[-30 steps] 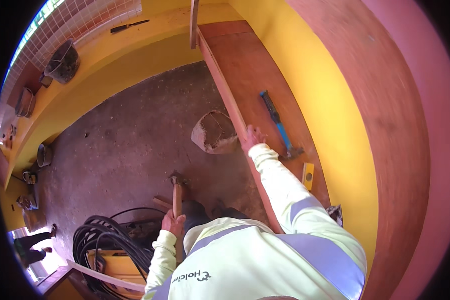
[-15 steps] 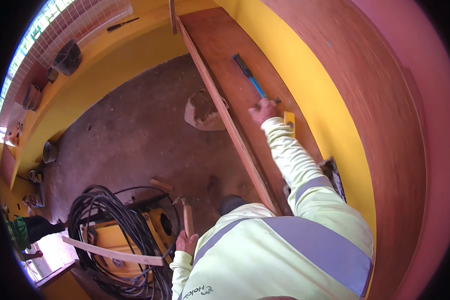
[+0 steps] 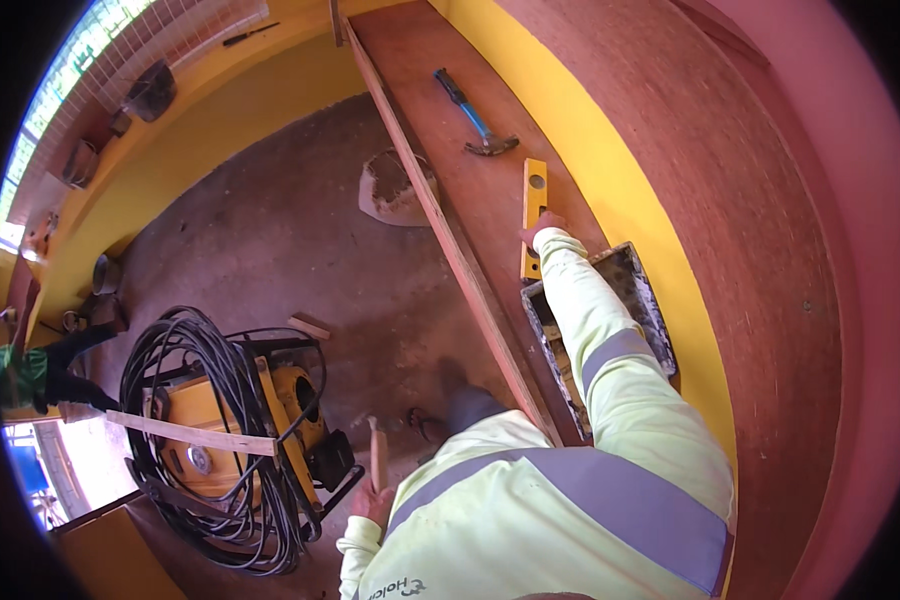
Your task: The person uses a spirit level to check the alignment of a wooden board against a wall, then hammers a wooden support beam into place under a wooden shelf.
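Note:
My right hand (image 3: 541,229) is closed on a yellow spirit level (image 3: 536,185), which lies lengthwise on the reddish-brown ledge. Just beyond the level rests a claw hammer (image 3: 478,124) with a blue handle and black grip, touched by neither hand. Down by my left side, my left hand (image 3: 370,502) grips another hammer (image 3: 378,458) by its wooden handle; its head is small and hard to make out. My right forearm passes over a dark, plaster-spattered box (image 3: 632,262) on the ledge, hiding part of what lies inside.
A wooden board (image 3: 425,185) edges the ledge (image 3: 395,40). On the floor stand a yellow machine (image 3: 205,395) hung with coiled black cable (image 3: 185,330), and a torn sack (image 3: 380,195). A plank (image 3: 190,432) lies across the machine. Another person (image 3: 30,375) is at far left.
My right hand has left the blue-handled hammer's head and come back toward me onto the spirit level. The left hand still holds its hammer. My view has shifted, showing more of the box.

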Tool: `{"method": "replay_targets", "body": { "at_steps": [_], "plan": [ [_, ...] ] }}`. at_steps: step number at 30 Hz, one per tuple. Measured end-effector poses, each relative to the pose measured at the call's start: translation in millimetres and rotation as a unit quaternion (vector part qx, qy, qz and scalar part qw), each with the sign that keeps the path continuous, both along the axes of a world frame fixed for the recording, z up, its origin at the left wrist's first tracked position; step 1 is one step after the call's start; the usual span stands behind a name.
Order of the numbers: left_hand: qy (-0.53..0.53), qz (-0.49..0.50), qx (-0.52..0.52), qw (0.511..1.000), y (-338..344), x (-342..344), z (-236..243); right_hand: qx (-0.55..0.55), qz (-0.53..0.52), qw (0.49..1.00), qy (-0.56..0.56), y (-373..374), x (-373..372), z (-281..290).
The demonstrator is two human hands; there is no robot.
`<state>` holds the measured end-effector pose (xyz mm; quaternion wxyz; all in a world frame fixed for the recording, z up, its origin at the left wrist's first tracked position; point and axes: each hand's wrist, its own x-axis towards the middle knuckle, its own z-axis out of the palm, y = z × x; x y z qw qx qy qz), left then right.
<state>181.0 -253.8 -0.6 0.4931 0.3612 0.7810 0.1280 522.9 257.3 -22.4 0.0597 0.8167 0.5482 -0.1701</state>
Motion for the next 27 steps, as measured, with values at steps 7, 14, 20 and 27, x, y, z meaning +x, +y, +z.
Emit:
{"method": "replay_targets", "body": {
  "at_steps": [7,14,20,27],
  "plan": [
    [0.049,-0.079,-0.018,0.995,-30,28,-51,0.141,-0.075,0.918,0.363,53,84,-74],
    [0.049,0.007,-0.043,0.998,-25,34,-1,0.133,0.057,0.860,0.489,-46,-33,7],
    [0.035,0.010,-0.033,0.999,-45,19,0,0.068,0.079,0.875,0.473,-73,-63,19],
    [-0.069,0.181,-0.098,0.976,-86,16,-9,0.108,0.159,0.968,0.162,-110,-87,58]
  ]
}}
